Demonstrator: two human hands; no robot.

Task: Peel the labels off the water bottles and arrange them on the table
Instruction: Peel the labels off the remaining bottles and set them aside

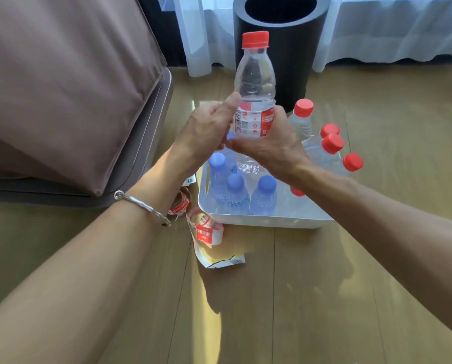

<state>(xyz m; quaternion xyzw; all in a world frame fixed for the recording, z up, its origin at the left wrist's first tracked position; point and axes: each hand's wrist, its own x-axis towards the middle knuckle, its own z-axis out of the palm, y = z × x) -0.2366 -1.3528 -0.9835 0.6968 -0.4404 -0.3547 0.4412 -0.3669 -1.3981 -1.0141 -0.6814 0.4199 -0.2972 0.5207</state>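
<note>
A clear red-capped water bottle [255, 74] stands upright in the air above the white bin [269, 219]. My right hand [269, 143] grips its lower body around the red-and-white label [253, 122]. The thumb of my left hand [206, 127] lies against the label's left edge, the fingers curled. Blue-capped bottles [236, 193] stand in the bin. Red-capped bottles [331, 148] stand along its right side, one [302, 114] behind it. Peeled labels [206, 232] lie on the wooden surface in front of the bin's left corner.
A black cylindrical bin [282, 48] stands behind the bottles, with white curtains [390, 30] at the back. A brown upholstered seat [62, 88] fills the left. A silver bracelet sits on my left wrist [141, 206]. Wooden surface [272, 311] stretches in front.
</note>
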